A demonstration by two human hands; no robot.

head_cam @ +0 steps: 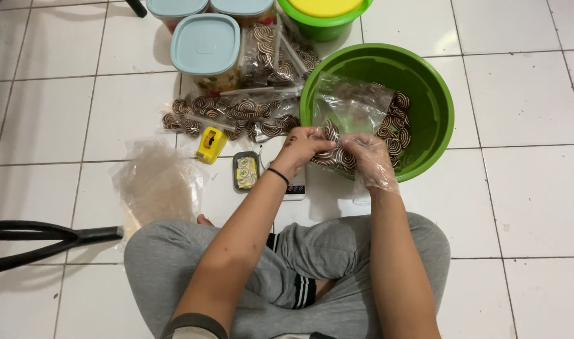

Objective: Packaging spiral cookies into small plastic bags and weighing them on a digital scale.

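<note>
My left hand grips the lower edge of a clear plastic bag that holds brown-and-white swirl cookies. My right hand, in a thin clear plastic glove, holds the same bag from the right, against its cookies. The bag hangs over the near rim of a big green basin, with more swirl cookies inside the basin. A black band circles my left wrist. A small white kitchen scale lies on the floor just under my left hand.
Filled bags of swirl cookies lie on the white tiles. Behind them stand blue-lidded tubs and a green bucket with a yellow lid. A yellow tape dispenser, a small tray, empty bags and a black chair leg are at left.
</note>
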